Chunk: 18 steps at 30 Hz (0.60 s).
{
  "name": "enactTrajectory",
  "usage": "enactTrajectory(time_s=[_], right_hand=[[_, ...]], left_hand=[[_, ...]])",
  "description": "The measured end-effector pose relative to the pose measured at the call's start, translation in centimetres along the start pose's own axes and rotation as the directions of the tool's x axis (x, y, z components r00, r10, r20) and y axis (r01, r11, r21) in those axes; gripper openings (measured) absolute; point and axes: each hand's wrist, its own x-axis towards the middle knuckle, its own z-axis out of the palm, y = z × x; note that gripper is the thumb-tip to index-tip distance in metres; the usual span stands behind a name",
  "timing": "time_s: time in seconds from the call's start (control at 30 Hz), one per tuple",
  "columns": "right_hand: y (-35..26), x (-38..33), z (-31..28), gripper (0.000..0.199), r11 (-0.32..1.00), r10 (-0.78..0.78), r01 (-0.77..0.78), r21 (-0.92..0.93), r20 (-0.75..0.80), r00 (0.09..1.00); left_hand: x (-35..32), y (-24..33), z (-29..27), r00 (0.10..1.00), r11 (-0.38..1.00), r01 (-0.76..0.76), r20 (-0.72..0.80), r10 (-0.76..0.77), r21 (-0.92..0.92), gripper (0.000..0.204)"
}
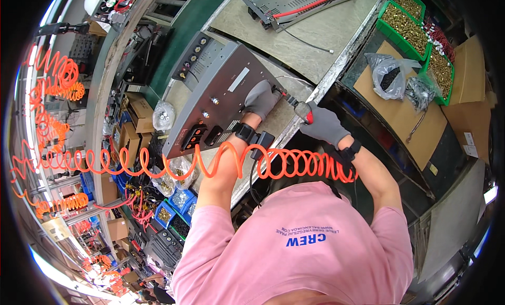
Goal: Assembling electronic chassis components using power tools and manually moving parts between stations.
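A grey metal equipment case (pixel 221 89) lies tilted on the bench in front of me, its panel carrying sockets, two shiny studs and a vent grille. My left hand (pixel 261 100), in a grey glove, rests on the panel near its right edge. Its fingers are drawn together by the tip of a tool; any small part in them is hidden. Gloved alike, my right hand (pixel 325 126) is closed round a slim driver (pixel 292 101) with a black and metal front and a red part. The driver's tip points at the panel edge, beside my left fingers.
An orange coiled hose (pixel 210 165) stretches across my left forearm toward my right wrist. Another metal assembly (pixel 294 5) with red tubing sits on the far bench. Green bins (pixel 402 28) of brass fittings and plastic bags (pixel 389 73) stand right; blue bins (pixel 181 200) are at left.
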Motion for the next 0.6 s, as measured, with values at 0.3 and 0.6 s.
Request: enactTrajectory(time_s=[0.3,0.6], right_hand=[[-1.6,-0.9,-2.6,0.067,0.924,-0.008,-0.057,0.377,0.167,0.986],[-0.7,-0.5,-1.8,0.07,0.946,-0.018,-0.031,0.322,0.151,0.988]], left_hand=[[0.3,-0.3,0.4,0.999,0.998,-0.029,-0.021,0.03,0.06,0.035],[0.2,0.7,-0.4,1.0,0.998,0.022,0.005,-0.023,0.066,0.031]])
